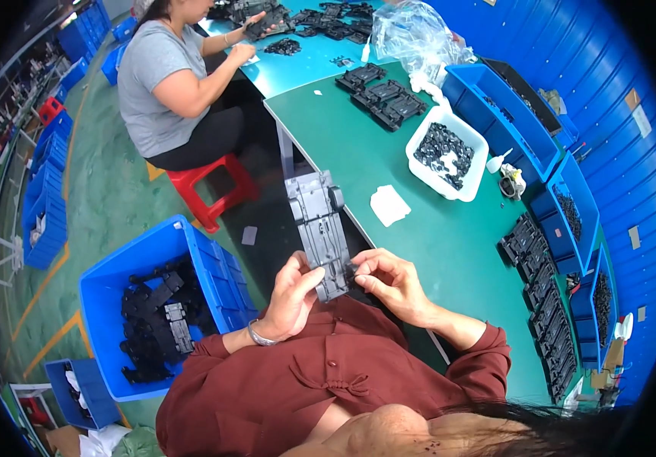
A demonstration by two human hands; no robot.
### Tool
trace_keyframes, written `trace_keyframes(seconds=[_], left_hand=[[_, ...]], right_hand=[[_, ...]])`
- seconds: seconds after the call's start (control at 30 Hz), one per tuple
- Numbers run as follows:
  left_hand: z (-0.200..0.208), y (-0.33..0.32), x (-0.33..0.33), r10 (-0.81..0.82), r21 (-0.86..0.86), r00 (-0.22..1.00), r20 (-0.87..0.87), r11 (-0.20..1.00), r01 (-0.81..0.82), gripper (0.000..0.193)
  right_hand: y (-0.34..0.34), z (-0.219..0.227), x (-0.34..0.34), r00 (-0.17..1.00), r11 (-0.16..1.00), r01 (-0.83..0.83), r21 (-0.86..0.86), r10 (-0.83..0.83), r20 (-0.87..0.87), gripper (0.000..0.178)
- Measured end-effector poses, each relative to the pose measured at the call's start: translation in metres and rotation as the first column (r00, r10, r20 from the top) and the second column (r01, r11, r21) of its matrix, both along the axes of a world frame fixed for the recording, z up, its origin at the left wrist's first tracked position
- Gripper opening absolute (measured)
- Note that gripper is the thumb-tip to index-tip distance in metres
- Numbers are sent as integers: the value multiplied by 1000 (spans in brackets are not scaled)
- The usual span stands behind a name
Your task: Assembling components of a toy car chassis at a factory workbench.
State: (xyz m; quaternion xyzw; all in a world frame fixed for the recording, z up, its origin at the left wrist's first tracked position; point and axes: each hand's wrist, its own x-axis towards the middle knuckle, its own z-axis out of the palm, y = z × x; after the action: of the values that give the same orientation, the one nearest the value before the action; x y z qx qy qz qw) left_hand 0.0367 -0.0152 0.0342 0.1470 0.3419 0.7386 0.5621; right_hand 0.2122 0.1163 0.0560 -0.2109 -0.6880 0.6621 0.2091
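A long grey-black plastic vehicle chassis (317,221) is held up in front of my body, tilted slightly, with a dark round wheel-like part (335,198) at its upper right side. My left hand (291,301) grips its lower left edge, thumb laid across the face. At the lower right edge, my right hand (392,283) pinches a small black part (351,271) between thumb and fingertips, against the chassis. The fingers partly hide that small part, so I cannot tell whether it is fixed on.
A blue crate (225,263) of black parts stands left. The green table (438,251) holds a white tub (417,164) of small black pieces, a white sheet (389,206) and rows of chassis (545,312). Blue bins (564,263) line the wall. A co-worker (164,91) sits on a red stool (191,186).
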Motion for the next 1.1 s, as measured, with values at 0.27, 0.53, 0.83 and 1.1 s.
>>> trace_keyframes(seconds=[0.27,0.53,0.83,1.1], left_hand=[[-9,8,-9,80,84,981,-178,994,-66,41],[-18,4,-17,5,77,985,-172,997,9,39],[-10,15,-18,-28,97,973,-229,994,51,51],[-5,18,-24,73,109,967,-243,993,-47,50]], right_hand=[[5,11,4,999,994,-50,-100,51,11,4],[9,14,5,999,994,-37,-106,39,20,4],[18,39,10,997,968,-53,244,39,60,6],[0,110,6,414,574,-806,143,719,-558,12]])
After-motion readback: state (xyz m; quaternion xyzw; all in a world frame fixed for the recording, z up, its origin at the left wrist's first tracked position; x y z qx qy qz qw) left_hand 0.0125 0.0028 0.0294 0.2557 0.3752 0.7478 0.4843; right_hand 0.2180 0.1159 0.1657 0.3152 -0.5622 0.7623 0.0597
